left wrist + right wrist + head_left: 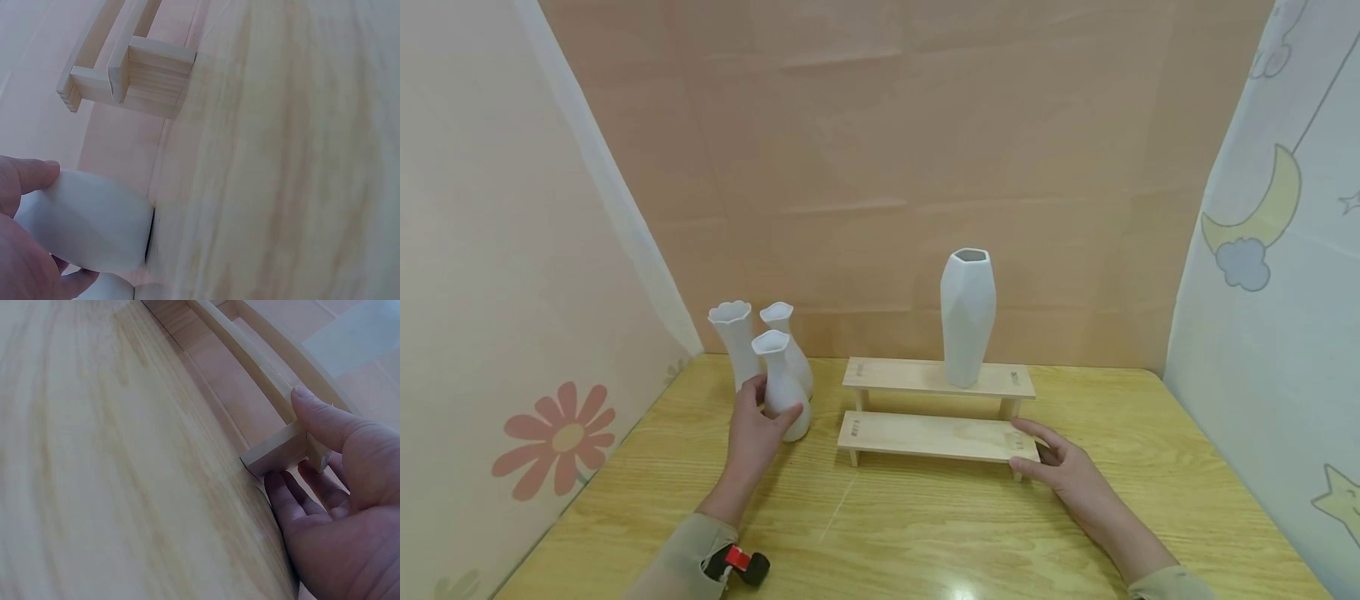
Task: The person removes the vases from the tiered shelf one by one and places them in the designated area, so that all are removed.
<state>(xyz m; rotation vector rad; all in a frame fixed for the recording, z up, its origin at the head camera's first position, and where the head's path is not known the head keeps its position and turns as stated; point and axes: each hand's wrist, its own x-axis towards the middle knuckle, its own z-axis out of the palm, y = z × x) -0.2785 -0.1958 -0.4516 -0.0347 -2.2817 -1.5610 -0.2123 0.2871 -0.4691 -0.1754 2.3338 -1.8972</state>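
Observation:
At the left of the head view, my left hand (pixel 754 429) grips a small white vase (pixel 785 390) around its lower body, thumb on the near side. The left wrist view shows this vase (pixel 94 219) upright, its base right at the table. My right hand (pixel 1078 482) holds the right end of the lower board of a two-tier wooden stand (pixel 917 435). In the right wrist view the thumb lies along the board's edge, with the fingers around the stand's leg (pixel 278 450). A tall faceted white vase (pixel 967 312) stands on the upper board, right of its middle.
Close behind the gripped vase stand two more white vases, one with a scalloped rim (pixel 732 333) and one with a narrow neck (pixel 801 367). A peach backdrop (pixel 880 183) rises behind the wooden table (pixel 880 533), with patterned cloth walls at both sides.

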